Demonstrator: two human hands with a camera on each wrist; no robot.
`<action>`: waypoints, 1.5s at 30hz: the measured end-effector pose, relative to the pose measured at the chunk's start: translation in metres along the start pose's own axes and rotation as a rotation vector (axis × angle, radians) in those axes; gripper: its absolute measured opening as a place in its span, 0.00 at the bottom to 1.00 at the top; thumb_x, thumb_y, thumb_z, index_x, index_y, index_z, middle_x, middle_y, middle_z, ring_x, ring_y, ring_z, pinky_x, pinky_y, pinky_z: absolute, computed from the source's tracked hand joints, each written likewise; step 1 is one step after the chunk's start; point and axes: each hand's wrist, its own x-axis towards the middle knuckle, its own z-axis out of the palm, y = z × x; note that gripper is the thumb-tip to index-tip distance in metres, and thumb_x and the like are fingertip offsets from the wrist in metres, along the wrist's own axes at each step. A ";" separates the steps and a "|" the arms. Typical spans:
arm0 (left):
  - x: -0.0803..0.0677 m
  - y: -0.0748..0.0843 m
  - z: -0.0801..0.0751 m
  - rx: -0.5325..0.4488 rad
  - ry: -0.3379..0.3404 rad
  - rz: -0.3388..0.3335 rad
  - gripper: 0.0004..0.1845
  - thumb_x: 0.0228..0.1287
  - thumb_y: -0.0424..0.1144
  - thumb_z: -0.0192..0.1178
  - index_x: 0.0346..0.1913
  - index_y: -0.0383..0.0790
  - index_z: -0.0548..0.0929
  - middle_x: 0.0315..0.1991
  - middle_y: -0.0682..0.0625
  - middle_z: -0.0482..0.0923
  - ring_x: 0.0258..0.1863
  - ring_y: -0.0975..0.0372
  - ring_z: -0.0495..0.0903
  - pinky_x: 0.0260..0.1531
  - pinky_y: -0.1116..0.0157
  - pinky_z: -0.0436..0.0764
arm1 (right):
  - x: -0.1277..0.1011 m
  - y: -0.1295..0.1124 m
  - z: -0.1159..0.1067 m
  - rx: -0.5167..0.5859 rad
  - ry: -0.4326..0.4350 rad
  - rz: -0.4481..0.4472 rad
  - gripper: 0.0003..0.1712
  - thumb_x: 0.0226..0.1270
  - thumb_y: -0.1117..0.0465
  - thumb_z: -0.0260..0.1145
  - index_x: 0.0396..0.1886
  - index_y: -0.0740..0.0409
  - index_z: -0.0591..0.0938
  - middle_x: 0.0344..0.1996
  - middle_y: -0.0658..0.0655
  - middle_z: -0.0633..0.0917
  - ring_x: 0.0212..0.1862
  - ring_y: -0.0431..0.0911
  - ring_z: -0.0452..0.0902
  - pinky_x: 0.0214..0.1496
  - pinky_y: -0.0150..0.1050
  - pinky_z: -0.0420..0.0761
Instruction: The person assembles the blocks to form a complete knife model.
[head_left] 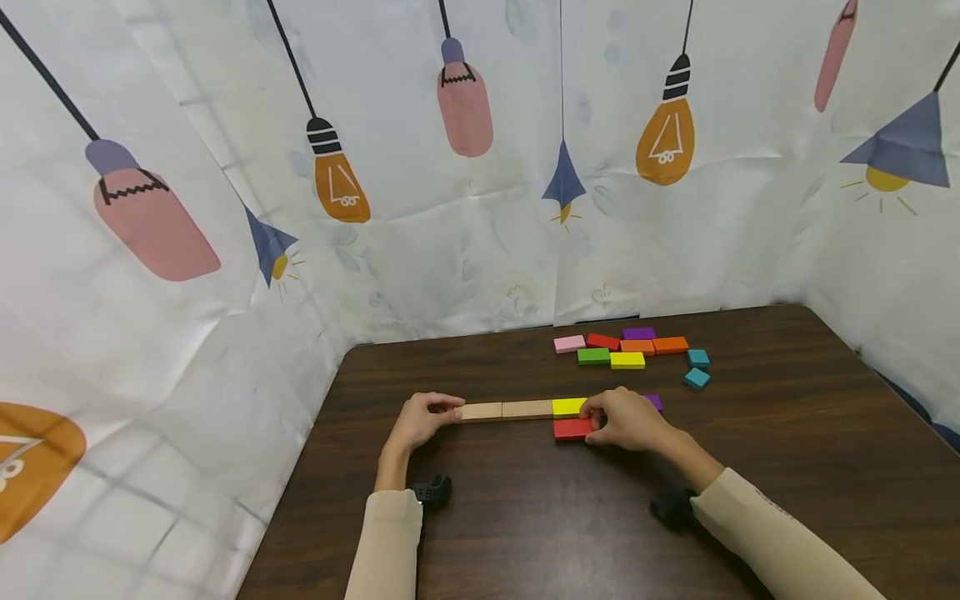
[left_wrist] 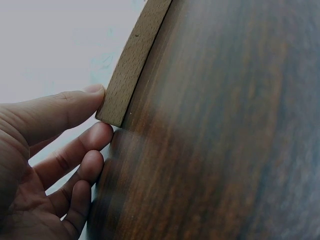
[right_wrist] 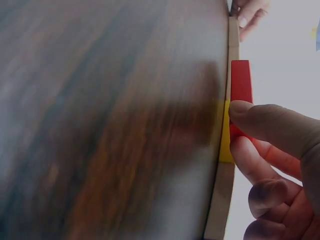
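Observation:
My right hand [head_left: 626, 419] pinches a red block [head_left: 572, 429] between thumb and fingers. In the head view the red block appears just in front of a yellow block [head_left: 567, 407]; in the right wrist view it overlaps that block, and whether they touch I cannot tell. The yellow block continues a straight row with two plain wooden blocks to its left. At the row's left end, my left hand [head_left: 422, 419] holds the end wooden block [head_left: 481, 412] with thumb and forefinger tips. Another wooden block [right_wrist: 220, 200] follows the yellow one, mostly hidden by my right hand in the head view.
A purple block [head_left: 654, 402] shows behind my right hand. Farther back lie several coloured blocks, among them a green one [head_left: 593, 357] and a pink one [head_left: 569, 344]. Two small teal blocks [head_left: 697, 378] lie right of these. A patterned cloth [head_left: 465, 250] hangs behind the dark wooden table [head_left: 525, 517].

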 end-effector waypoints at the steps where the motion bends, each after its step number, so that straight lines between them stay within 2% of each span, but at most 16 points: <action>1: 0.000 0.001 0.000 0.002 0.001 -0.001 0.08 0.58 0.43 0.68 0.42 0.56 0.89 0.35 0.53 0.83 0.32 0.59 0.78 0.33 0.63 0.78 | 0.001 -0.001 0.001 -0.001 -0.001 0.004 0.15 0.49 0.51 0.78 0.36 0.45 0.84 0.19 0.40 0.75 0.24 0.36 0.69 0.30 0.33 0.69; 17: 0.000 0.004 -0.001 0.000 0.003 0.017 0.10 0.58 0.43 0.68 0.43 0.51 0.89 0.35 0.51 0.83 0.31 0.61 0.77 0.32 0.65 0.77 | 0.017 -0.012 0.011 -0.010 -0.007 0.028 0.16 0.48 0.50 0.78 0.35 0.46 0.83 0.19 0.41 0.75 0.24 0.38 0.70 0.29 0.35 0.69; 25: 0.001 0.004 -0.001 0.003 0.002 0.008 0.09 0.58 0.43 0.68 0.42 0.54 0.89 0.35 0.52 0.82 0.32 0.60 0.77 0.33 0.64 0.77 | 0.018 -0.018 0.009 0.021 -0.017 0.049 0.16 0.49 0.51 0.78 0.36 0.47 0.82 0.19 0.42 0.76 0.23 0.38 0.71 0.29 0.35 0.70; 29: 0.001 0.004 0.000 0.006 0.001 0.002 0.08 0.58 0.42 0.68 0.41 0.56 0.89 0.35 0.54 0.82 0.32 0.60 0.77 0.33 0.64 0.77 | 0.018 -0.019 0.007 0.049 -0.031 0.053 0.14 0.52 0.52 0.77 0.36 0.47 0.83 0.19 0.42 0.77 0.23 0.38 0.71 0.28 0.35 0.71; 34: -0.001 0.003 0.000 0.016 0.004 0.010 0.09 0.58 0.42 0.68 0.42 0.55 0.89 0.35 0.53 0.82 0.32 0.60 0.77 0.33 0.64 0.77 | 0.019 -0.019 0.009 0.064 -0.043 0.054 0.10 0.54 0.54 0.75 0.35 0.46 0.83 0.20 0.43 0.77 0.24 0.39 0.71 0.28 0.35 0.71; 45: -0.002 0.003 0.000 0.016 0.005 0.005 0.10 0.58 0.44 0.68 0.43 0.52 0.89 0.36 0.51 0.82 0.31 0.61 0.77 0.32 0.65 0.77 | 0.027 -0.023 0.014 0.025 -0.031 0.032 0.11 0.53 0.53 0.76 0.34 0.45 0.83 0.20 0.40 0.78 0.23 0.37 0.72 0.29 0.34 0.71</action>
